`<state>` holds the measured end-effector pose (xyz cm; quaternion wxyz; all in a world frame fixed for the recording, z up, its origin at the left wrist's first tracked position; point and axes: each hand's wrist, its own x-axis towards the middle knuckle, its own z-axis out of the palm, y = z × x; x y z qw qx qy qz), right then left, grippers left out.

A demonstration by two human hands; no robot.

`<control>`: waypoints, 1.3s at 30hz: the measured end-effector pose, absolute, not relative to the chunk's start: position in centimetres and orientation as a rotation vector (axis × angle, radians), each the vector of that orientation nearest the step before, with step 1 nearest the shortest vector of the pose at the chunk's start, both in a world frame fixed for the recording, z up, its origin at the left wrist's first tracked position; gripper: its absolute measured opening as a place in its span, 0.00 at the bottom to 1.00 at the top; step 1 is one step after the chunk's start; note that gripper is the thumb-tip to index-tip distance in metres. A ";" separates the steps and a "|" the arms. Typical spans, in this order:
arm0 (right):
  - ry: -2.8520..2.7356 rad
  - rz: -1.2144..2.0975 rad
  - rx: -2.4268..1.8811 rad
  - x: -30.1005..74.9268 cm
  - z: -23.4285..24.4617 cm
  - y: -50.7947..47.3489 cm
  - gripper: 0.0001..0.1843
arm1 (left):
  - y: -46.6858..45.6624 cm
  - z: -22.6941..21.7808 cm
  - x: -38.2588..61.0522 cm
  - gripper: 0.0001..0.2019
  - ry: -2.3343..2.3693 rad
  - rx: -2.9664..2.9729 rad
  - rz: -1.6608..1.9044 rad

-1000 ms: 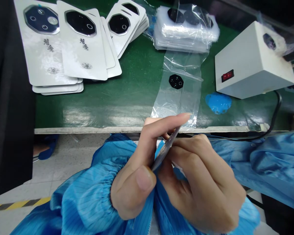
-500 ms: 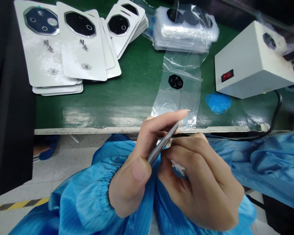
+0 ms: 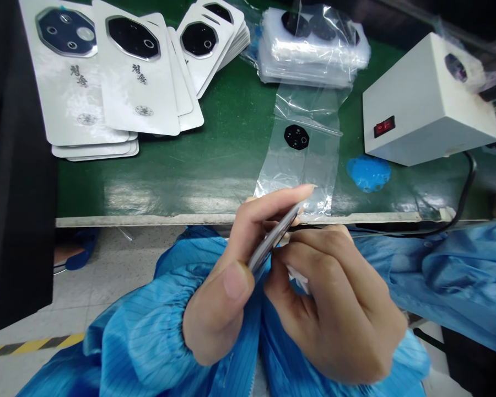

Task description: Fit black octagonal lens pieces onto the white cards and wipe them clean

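In the head view a thin phone back cover is seen almost edge-on and tilted, just in front of the bench edge. My left hand is closed on it, with the thumb at its lower end and a finger along the upper end. My right hand is curled shut at the cover's right side, fingertips touching or very close to it. A crumpled white wipe shows between its thumb and fingers. The cover's face is hidden from me.
White phone back covers lie in stacks at the left of the green bench. Behind a clear bag with a black octagonal lens piece are bagged parts. A white switch box and blue putty are at right.
The cover has turned slightly in my left hand, showing a little more of its dark side. My right hand has shifted slightly left, still at the cover.
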<state>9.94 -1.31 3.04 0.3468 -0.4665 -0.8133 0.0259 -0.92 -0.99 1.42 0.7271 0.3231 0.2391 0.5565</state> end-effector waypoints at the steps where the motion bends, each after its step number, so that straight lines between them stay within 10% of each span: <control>1: -2.060 0.075 -1.231 9.8 3.0 -1.4 0.07 | -1.0 1.5 -0.9 0.20 0.517 0.717 1.225; 39: -2.035 0.161 -1.212 10.1 2.9 -1.2 0.06 | -1.2 1.6 -0.8 0.20 0.592 0.643 1.247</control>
